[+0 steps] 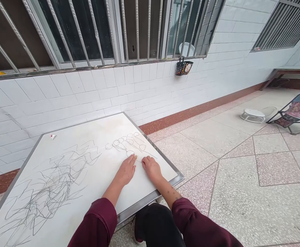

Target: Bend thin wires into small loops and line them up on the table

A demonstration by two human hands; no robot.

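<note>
My left hand (126, 170) lies palm down on the white tabletop (108, 178), fingers stretched forward, its fingertips touching a thin dark wire (139, 161). Close to its right, my right hand (152, 168) has its fingers curled in a pinch at the other end of that wire. Just beyond both hands is a group of looped wires (124, 140) with thin tails. A loose tangle of bent, unlooped wires (53, 187) spreads over the left half of the table. What lies under my fingers is partly hidden.
A small white-and-red object (53, 137) sits at the table's far left corner. The metal table edge (150, 198) is near my knees. Beyond stands a white tiled wall (139, 84) with barred windows and a hanging black basket (183, 68). A stool (252, 115) and folding chair (297, 111) stand right.
</note>
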